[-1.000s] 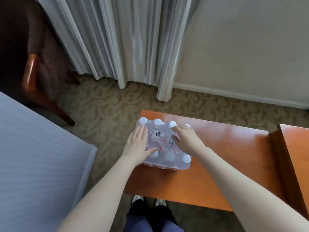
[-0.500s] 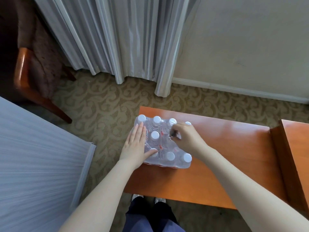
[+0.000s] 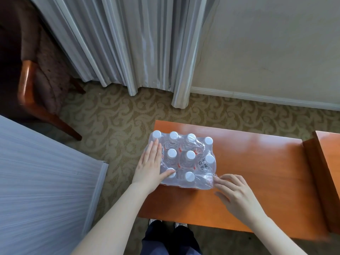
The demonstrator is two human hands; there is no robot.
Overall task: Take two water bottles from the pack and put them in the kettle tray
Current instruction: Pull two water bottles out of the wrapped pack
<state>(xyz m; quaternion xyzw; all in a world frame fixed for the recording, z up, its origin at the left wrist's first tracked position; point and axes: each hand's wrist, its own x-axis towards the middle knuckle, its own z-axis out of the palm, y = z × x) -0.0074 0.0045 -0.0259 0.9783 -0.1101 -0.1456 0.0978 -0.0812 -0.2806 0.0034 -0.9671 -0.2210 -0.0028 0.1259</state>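
A shrink-wrapped pack of water bottles [image 3: 185, 159] with white caps stands at the left end of an orange wooden table [image 3: 257, 172]. My left hand [image 3: 150, 166] lies flat on the pack's left side, fingers together, thumb on a near cap. My right hand [image 3: 233, 192] is at the pack's near right corner, its fingertips pinching the loose plastic wrap there. The wrap over the top looks torn and crumpled. No kettle tray is in view.
A second wooden surface [image 3: 329, 162] stands higher at the right edge. A bed with pale striped cover [image 3: 42, 181] fills the lower left. A wooden chair [image 3: 38, 85] and grey curtains [image 3: 132, 43] stand behind, on patterned carpet. My legs show below the table.
My right hand has left the top of the pack and come down to its near right corner, pulling the wrap. My left hand has stayed flat on the pack.
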